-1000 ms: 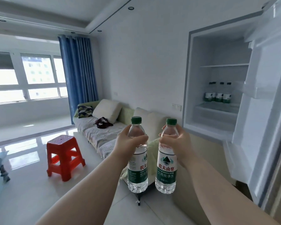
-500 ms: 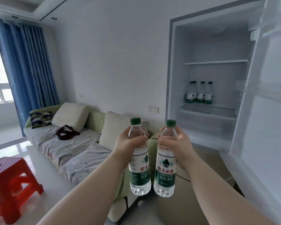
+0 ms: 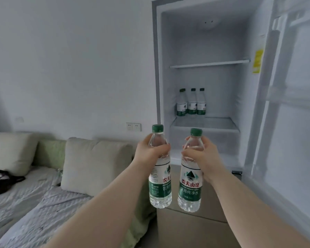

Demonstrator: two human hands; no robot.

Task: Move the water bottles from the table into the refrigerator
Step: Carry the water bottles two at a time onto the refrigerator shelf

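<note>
Your view has swung right so the open refrigerator (image 3: 204, 86) now fills the far right, and with your left hand (image 3: 150, 152) and right hand (image 3: 200, 154) each wrapped around a bottle's neck, the left bottle (image 3: 160, 187) and right bottle (image 3: 190, 188) hang near you, short of the shelf (image 3: 220, 125) where other bottles (image 3: 191, 102) already stand.

A home living room. A cushioned pale-green sofa (image 3: 43, 176) stands beside an open white refrigerator (image 3: 204, 77) against a plain white wall (image 3: 70, 59).
</note>
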